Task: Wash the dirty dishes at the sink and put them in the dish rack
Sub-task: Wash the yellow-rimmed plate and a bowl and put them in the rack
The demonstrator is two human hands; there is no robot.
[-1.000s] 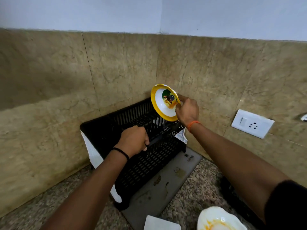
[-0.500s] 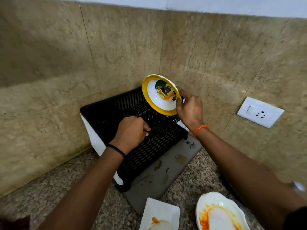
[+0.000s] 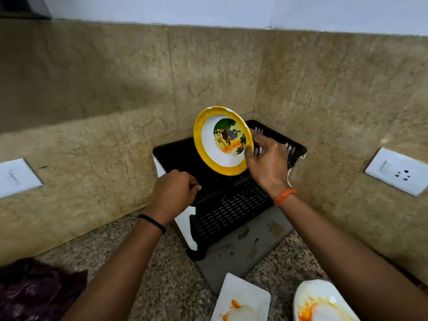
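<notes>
Two hands at centre frame: right hand (image 3: 266, 163) pinches stiff, light, likely slippery bowl (image 3: 223, 140) by its rim; left hand (image 3: 173, 193) grips rack (image 3: 231, 205).

round yellow-rimmed bowl (image 3: 223, 141), centre frame: glossy, smooth
black slotted plastic dish rack (image 3: 231, 206): matt
speckled stone counter (image 3: 176, 276), bottom: grainy
beige wall tiles (image 3: 92, 89): mottled, smooth

The dish rack (image 3: 234, 205) sat in the tiled corner, walls close behind; the left hand (image 3: 172, 193) gripped its front rim; the tilted bowl (image 3: 223, 140) stood above the open inside.
</notes>
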